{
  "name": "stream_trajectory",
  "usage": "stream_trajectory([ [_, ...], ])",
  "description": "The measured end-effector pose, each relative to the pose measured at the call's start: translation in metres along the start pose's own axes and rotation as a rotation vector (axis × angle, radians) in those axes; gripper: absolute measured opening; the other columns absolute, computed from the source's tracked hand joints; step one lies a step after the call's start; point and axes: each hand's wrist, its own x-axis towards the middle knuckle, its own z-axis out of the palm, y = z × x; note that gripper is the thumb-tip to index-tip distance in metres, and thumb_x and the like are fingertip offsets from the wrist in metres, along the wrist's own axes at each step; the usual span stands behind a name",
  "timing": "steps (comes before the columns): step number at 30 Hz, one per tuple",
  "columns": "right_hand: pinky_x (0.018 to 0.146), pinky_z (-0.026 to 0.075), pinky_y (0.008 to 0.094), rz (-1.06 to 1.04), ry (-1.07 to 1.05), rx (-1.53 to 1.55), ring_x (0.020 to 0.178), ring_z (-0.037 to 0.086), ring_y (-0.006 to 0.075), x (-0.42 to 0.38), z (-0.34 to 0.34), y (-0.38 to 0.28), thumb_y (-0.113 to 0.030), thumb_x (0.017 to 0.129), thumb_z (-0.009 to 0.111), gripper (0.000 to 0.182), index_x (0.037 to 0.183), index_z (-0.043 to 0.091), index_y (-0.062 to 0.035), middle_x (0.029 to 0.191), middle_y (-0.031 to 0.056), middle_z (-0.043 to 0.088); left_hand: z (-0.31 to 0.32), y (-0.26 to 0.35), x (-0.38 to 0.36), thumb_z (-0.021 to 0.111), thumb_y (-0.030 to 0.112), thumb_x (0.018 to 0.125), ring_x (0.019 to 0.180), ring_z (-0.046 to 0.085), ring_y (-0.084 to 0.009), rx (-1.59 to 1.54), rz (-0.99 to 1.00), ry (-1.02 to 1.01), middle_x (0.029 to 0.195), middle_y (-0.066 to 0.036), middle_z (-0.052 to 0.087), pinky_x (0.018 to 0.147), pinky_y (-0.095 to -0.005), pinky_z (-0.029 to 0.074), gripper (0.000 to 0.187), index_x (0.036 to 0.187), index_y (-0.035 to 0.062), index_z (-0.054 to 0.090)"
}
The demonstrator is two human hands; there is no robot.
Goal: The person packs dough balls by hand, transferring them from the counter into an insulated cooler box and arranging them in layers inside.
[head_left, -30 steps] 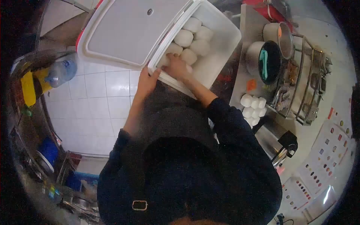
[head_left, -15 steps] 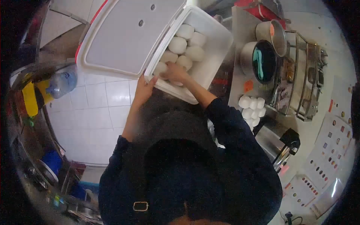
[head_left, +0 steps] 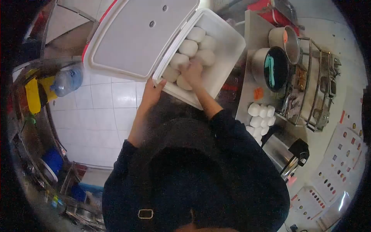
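A white plastic container (head_left: pixel 228 58) sits in front of me with several pale, round dough balls (head_left: pixel 188 48) inside. My left hand (head_left: pixel 152 92) grips its near left corner by the rim, thumb on top. Hinged back to the left is the white lid (head_left: pixel 127 42) with a red edge. Inside the container, my right hand (head_left: pixel 193 74) reaches among the balls, its fingers curled over one that is mostly hidden beneath them. The fingertips are slightly blurred.
On the right counter (head_left: pixel 244 73) stand metal pots (head_left: pixel 259 65), one with a teal-handled utensil, beside a wire rack (head_left: pixel 309 85). Several white rounded items (head_left: pixel 261 116) are stacked near a steel appliance (head_left: pixel 278 149). A water jug (head_left: pixel 67 82) is at left.
My right hand has shifted from the near left ball rightward and deeper into the container, onto another ball. My left hand keeps its hold on the corner. The whole view has shifted slightly.
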Motion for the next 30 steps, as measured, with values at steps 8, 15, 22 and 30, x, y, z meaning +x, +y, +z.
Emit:
stream_trajectory([
  [8, 0.081, 0.045, 0.0474, 0.165, -0.207, -0.215, 0.097, 0.058, 0.039, -0.008, -0.006, -0.046, -0.043, 0.079, 0.06, 0.053, 0.101, 0.054, 0.0053, 0.101, 0.0242, 0.061, -0.003, 0.008, -0.004, 0.062, 0.028, 0.085, 0.115, 0.049, -0.0281, 0.093, 0.073, -0.002, 0.123, -0.022, 0.051, 0.098, -0.036, 0.036, 0.063, 0.133, -0.0035, 0.036],
  [15, 0.082, 0.044, 0.0511, -0.099, -0.257, -0.257, 0.098, 0.056, 0.0393, -0.027, -0.027, -0.016, -0.035, 0.075, 0.065, 0.046, 0.097, 0.058, 0.0049, 0.1, 0.0208, 0.061, -0.009, 0.0, 0.002, 0.063, 0.028, 0.086, 0.111, 0.051, -0.026, 0.057, -0.013, -0.09, 0.127, -0.021, 0.047, 0.093, -0.0332, 0.042, 0.073, 0.139, -0.0031, 0.023],
  [22, 0.078, 0.047, 0.0456, -0.151, -0.506, -0.331, 0.092, 0.06, 0.0378, -0.04, -0.039, -0.008, -0.026, 0.076, 0.066, 0.036, 0.096, 0.056, 0.0022, 0.096, 0.0231, 0.061, -0.008, -0.012, 0.005, 0.063, 0.029, 0.086, 0.113, 0.049, -0.0258, -0.008, -0.056, -0.093, 0.125, -0.02, 0.048, 0.097, -0.0332, 0.037, 0.069, 0.135, -0.0056, 0.028],
  [30, 0.083, 0.048, 0.0373, -0.193, -0.143, 0.037, 0.093, 0.062, 0.0319, -0.055, -0.099, -0.027, -0.025, 0.079, 0.065, 0.042, 0.111, 0.058, 0.0023, 0.107, 0.0185, 0.062, -0.017, -0.027, 0.015, 0.064, 0.039, 0.084, 0.115, 0.049, -0.0286, 0.008, -0.211, -0.141, 0.126, -0.022, 0.046, 0.09, -0.0374, 0.044, 0.084, 0.139, -0.0025, 0.017],
])
